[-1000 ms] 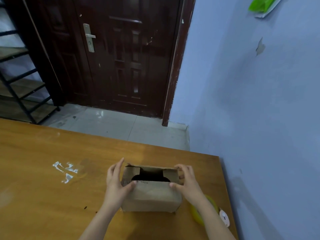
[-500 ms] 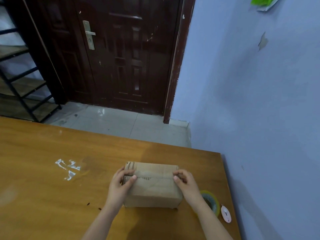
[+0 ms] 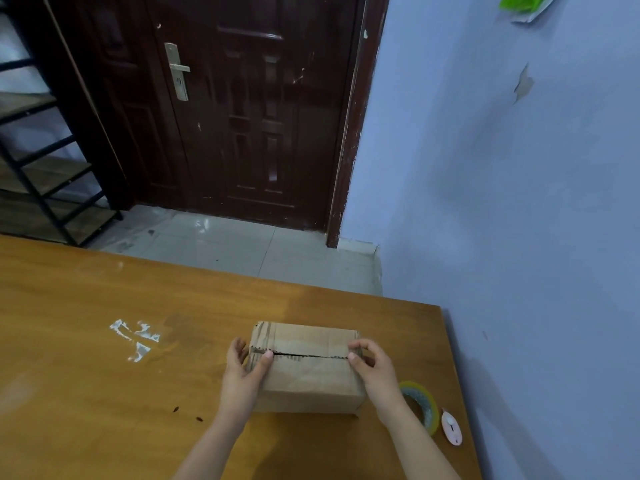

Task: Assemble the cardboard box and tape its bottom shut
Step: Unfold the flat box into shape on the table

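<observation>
A small brown cardboard box (image 3: 306,374) stands on the wooden table (image 3: 104,393) near its right end. Both top flaps are folded down and meet along a dark seam across the middle. My left hand (image 3: 242,374) grips the box's left end, thumb on the seam. My right hand (image 3: 372,367) grips the right end, thumb at the seam's other end. A roll of clear tape with a yellow-green core (image 3: 420,403) lies just right of the box, partly behind my right forearm.
A small pink cutter (image 3: 451,427) lies beside the tape near the table's right edge. White tape scraps (image 3: 136,337) are stuck to the table left of the box. A blue wall runs close along the right; a dark door stands beyond the table.
The flaps, open a second ago with the dark inside showing, are now folded flat and meet at the seam. Both hands moved down onto the box's ends.
</observation>
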The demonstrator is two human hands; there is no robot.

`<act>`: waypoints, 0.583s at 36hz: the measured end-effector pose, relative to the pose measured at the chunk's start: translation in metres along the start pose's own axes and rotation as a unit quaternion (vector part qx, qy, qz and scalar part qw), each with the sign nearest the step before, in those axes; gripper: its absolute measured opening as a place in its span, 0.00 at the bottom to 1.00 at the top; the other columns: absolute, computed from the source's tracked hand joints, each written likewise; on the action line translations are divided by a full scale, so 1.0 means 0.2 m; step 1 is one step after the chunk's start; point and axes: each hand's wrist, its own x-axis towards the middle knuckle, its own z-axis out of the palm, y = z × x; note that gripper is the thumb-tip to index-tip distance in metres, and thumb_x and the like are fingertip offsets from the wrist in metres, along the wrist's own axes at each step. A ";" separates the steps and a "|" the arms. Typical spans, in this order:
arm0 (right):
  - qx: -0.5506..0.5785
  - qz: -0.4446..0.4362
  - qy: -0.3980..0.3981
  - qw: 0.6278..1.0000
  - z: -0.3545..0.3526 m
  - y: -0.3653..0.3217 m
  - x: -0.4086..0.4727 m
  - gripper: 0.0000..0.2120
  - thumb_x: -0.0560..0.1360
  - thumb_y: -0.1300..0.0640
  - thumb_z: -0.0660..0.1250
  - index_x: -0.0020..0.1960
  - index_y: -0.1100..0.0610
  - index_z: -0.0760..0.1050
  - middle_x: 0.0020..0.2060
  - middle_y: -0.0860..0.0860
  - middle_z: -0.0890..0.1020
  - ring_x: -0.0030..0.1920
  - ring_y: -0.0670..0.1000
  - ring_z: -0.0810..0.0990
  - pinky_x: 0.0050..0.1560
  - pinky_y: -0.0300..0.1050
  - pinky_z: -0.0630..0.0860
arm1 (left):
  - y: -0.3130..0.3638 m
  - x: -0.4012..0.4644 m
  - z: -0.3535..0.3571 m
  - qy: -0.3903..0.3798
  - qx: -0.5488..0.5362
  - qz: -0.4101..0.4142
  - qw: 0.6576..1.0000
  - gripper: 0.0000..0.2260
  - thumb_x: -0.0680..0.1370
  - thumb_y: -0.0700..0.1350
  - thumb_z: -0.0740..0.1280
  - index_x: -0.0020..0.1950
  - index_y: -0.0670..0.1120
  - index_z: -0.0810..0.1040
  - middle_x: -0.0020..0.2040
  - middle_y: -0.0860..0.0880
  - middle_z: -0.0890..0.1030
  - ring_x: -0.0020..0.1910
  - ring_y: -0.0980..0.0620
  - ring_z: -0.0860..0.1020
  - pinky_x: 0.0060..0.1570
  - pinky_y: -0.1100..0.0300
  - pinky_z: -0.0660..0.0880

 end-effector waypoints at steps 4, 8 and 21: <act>0.020 -0.039 0.028 0.999 -0.01 -0.02 -0.01 0.04 0.76 0.60 0.66 0.47 0.52 0.77 0.56 0.42 0.73 0.59 0.47 0.72 0.54 0.37 0.71 | 0.00 -0.02 0.00 -0.032 0.019 0.029 0.999 0.27 0.71 0.57 0.67 0.68 0.53 0.69 0.63 0.54 0.74 0.62 0.50 0.73 0.54 0.54 0.76; 0.019 -0.078 0.059 0.995 -0.02 -0.02 -0.01 0.06 0.74 0.63 0.68 0.42 0.53 0.77 0.59 0.40 0.71 0.59 0.40 0.71 0.58 0.37 0.70 | 0.01 -0.03 -0.02 -0.044 -0.010 0.063 0.997 0.27 0.70 0.52 0.72 0.66 0.54 0.67 0.59 0.59 0.73 0.57 0.61 0.73 0.50 0.62 0.75; -0.066 0.000 0.031 0.997 0.09 0.34 -0.17 0.20 0.65 0.76 0.68 0.32 0.56 0.63 0.49 0.47 0.69 0.54 0.45 0.71 0.52 0.36 0.73 | -0.36 -0.11 -0.07 -0.050 0.129 0.100 0.985 0.31 0.65 0.31 0.75 0.60 0.49 0.64 0.57 0.56 0.68 0.56 0.58 0.70 0.54 0.66 0.73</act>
